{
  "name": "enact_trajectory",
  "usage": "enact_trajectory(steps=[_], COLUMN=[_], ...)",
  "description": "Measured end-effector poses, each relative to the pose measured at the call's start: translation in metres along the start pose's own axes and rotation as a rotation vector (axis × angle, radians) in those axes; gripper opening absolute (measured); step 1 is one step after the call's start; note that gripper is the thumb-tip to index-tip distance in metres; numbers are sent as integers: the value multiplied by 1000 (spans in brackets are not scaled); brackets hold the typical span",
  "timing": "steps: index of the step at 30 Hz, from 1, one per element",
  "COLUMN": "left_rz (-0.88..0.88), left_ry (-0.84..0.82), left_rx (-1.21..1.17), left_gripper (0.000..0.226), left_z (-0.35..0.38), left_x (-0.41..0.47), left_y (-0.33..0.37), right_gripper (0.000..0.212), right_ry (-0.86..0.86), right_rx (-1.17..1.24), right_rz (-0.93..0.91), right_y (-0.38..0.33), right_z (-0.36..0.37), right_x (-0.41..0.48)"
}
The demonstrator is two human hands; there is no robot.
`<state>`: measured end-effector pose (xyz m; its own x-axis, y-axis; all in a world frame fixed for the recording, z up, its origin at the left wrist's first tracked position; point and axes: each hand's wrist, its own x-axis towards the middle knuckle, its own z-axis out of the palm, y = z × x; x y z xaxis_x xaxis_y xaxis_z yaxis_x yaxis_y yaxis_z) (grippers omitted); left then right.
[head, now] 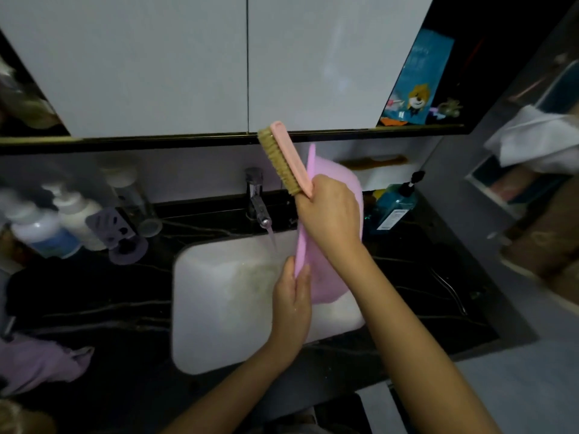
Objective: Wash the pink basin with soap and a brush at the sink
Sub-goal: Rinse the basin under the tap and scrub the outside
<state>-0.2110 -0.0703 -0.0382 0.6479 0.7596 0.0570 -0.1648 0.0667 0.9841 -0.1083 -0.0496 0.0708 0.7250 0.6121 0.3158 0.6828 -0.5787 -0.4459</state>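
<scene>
White sink (213, 308) fills centre frame, and the pink basin (327, 288) stands on edge over it, centre-right, with its rim edge-on beside the running tap (257, 198). Left hand (293, 296) pinches the lower rim. Right hand (330, 211) is wrapped round the brush (286, 161) handle, bristles facing left, head up by the top rim; contact unclear. Basin looks like thin plastic: light, slightly flexy, slick when wet. Grip the rim, not the smooth wall. Scrub pressure could twist it loose.
</scene>
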Motion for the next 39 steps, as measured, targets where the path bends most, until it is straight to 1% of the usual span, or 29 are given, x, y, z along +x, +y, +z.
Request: enact_trajectory(steps=[2, 4, 6, 8, 10, 12, 13, 15, 19, 21, 23, 26, 28, 29, 31, 32, 34, 36, 39], left_rz=[3, -8, -15, -23, -29, -44, -48, -59, -103, -87, -49, 18, 70, 80, 65, 46, -14, -82, -224], left_ry=[64, 158, 267, 327, 331, 338, 358, 425, 558, 662, 765, 902, 1003, 1070, 1195, 1232, 1292, 1330, 1326], left_rx=[-48, -124, -192, -228, -221, -203, -191, -199, -227, -232, -235, -211, -204, -215, -246, -265, -284, -308, -351], left_gripper=[21, 18, 17, 22, 24, 25, 25, 28, 33, 35, 34, 33, 35, 36, 40, 43, 46, 50, 56], left_z=[-1, -2, -4, -4, -1, 5, 10, 20, 33, 43, 51, 53, 47, 43, 31, 24, 10, -5, -20], left_x=[3, 8, 13, 13, 7, -2, -8, -17, -26, -37, -52, -77, -97, -110, -132, -139, -154, -163, -161], left_y=[3, 9, 17, 19, 19, 16, 16, 13, 8, 9, 14, 21, 27, 31, 39, 41, 43, 38, 22], right_gripper=[23, 20, 18, 19, 21, 24, 24, 22, 20, 20, 15, 16, 12, 15, 30, 35, 37, 43, 44], right_ry=[-21, 21, 43, -9, -124, -244, -303, -396, -439, -457, -469, -492, -543, -591, -672, -699, -777, -837, -835], right_rx=[42, -16, -75, -59, 36, 183, 246, 326, 575, 722, 842, 921, 899, 863, 795, 770, 763, 697, 521], right_rz=[-20, -2, 68, 198, 384, 573, 635, 670, 734, 713, 655, 545, 434, 358, 175, 92, -57, -186, -287], right_y=[6, 21, 46, 75, 107, 136, 148, 167, 184, 189, 193, 194, 187, 181, 168, 163, 152, 148, 159], right_z=[-5, -12, -19, -23, -19, -10, -7, 1, 10, 7, 4, 3, 5, 6, 7, 8, 7, 6, 15], right_x=[-4, -13, -27, -41, -53, -62, -69, -81, -99, -108, -115, -125, -129, -133, -141, -146, -153, -158, -155])
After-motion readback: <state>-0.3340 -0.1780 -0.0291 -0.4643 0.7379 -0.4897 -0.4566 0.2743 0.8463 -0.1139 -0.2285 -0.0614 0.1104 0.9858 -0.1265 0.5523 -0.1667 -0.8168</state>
